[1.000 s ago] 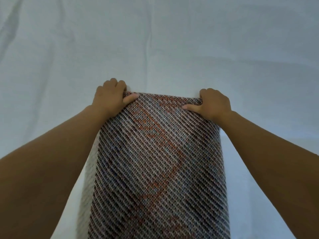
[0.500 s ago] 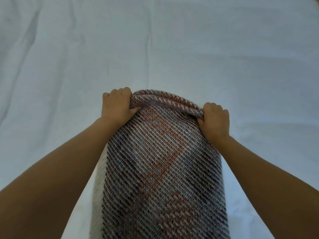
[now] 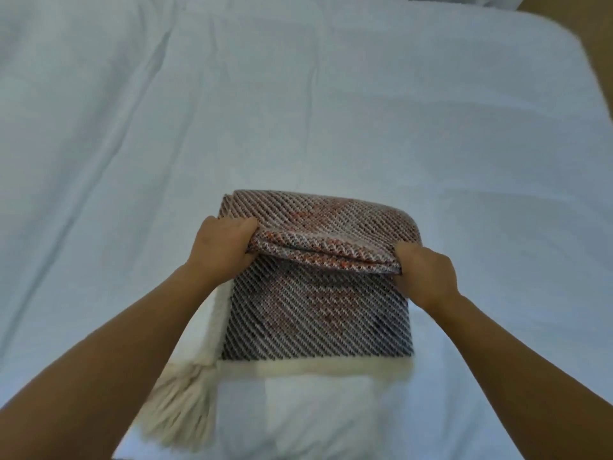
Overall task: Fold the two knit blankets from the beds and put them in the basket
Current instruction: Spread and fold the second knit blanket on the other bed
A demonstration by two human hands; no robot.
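Observation:
A knit blanket (image 3: pixel 318 313) with diagonal dark, white and orange stripes lies on the white bed in a long folded strip. Its far end is doubled back toward me into a thick flap (image 3: pixel 325 224). My left hand (image 3: pixel 222 247) grips the left corner of that flap's edge. At the right corner my right hand (image 3: pixel 423 273) grips the same edge. A cream border and tassels (image 3: pixel 185 410) show at the blanket's near end. No basket and no second blanket are in view.
The white bed sheet (image 3: pixel 298 111) spreads wide on all sides, wrinkled at the left. The bed's far right corner (image 3: pixel 564 38) meets a brown surface at the upper right.
Both hands have pulled the blanket's far end up and back toward me, making a fold. The view has drawn back, so the cream border and tassels now show.

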